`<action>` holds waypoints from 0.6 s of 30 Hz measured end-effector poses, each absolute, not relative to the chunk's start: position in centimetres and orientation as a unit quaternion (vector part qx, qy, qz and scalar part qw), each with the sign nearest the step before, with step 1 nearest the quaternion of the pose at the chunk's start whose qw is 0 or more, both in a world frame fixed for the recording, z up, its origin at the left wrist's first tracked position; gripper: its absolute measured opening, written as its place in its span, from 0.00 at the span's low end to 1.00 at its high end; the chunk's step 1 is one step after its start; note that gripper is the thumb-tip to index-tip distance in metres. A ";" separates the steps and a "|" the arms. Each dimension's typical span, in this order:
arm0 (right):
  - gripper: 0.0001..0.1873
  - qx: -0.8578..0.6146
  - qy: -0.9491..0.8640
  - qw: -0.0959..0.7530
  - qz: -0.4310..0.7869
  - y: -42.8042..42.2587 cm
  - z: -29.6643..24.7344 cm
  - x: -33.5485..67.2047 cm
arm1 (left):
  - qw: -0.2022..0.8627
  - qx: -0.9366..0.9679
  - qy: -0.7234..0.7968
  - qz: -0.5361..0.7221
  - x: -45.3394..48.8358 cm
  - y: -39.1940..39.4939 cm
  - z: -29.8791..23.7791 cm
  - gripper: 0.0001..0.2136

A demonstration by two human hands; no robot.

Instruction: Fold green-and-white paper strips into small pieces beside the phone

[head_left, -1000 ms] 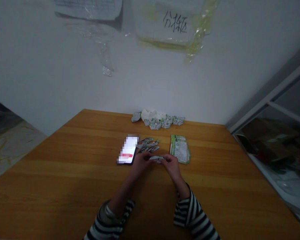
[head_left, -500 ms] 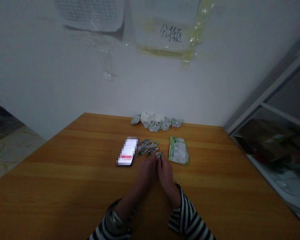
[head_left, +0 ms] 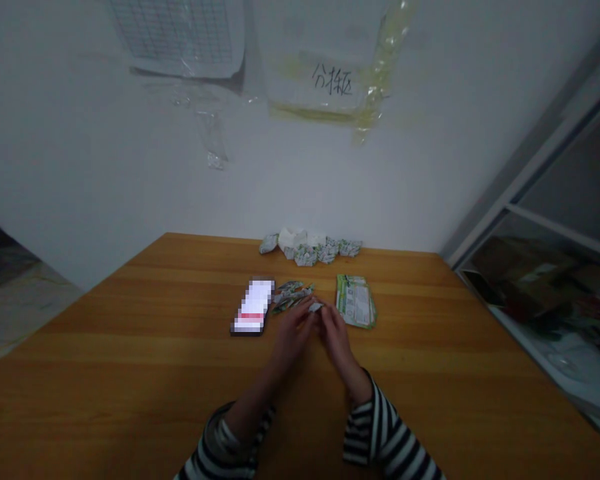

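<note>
- The small folded piece of printed wrapper (head_left: 315,307) is pinched up at your fingertips, right between your hands; its folds are too small and dim to make out.
- So little of it sits between your fingertips that it could slip or spring open if they ease off. It could then drop among the folded strips (head_left: 293,297) just ahead and be hard to tell apart from them.
- Your left hand (head_left: 293,338) and right hand (head_left: 336,339) are half-curled, and their fingertips meet at the piece. This view doesn't show which hand bears it, or how firmly.
- Your forearms angle inward from the striped sleeves (head_left: 380,427), bringing your hands together in front of you.
- Your left hand is near the smartphone (head_left: 253,307), whose screen is blurred out. A sideways knock could push the phone into the strips.
- The stack of green-and-white printed packets (head_left: 355,302) lies just beside your right hand, so a wide movement could disturb it.
- Crumpled wrappers (head_left: 307,252) line the far edge of the desk (head_left: 130,373), against the wall.
</note>
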State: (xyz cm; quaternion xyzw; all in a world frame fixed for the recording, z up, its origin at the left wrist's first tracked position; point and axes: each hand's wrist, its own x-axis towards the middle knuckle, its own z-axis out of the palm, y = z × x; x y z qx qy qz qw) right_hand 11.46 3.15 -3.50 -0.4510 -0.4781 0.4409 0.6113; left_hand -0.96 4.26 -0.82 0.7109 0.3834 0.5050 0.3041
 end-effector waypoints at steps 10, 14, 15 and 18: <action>0.05 -0.461 -0.599 0.547 0.360 3.1 -2.1 13.4 | 0.466 0.589 0.411 0.517 -2.7 6.0 -1.1 0.14; 0.09 -0.424 -0.633 0.520 0.386 2.9 -1.8 13.4 | 0.553 0.583 0.374 0.463 -3.5 6.5 -0.9 0.16; 0.10 -0.419 -0.637 0.514 0.392 2.9 -1.7 13.3 | 0.569 0.583 0.363 0.452 -3.6 6.5 -0.7 0.17; 0.09 -0.413 -0.647 0.499 0.403 2.6 -1.7 13.4 | 0.598 0.575 0.348 0.437 -3.8 6.4 -0.4 0.17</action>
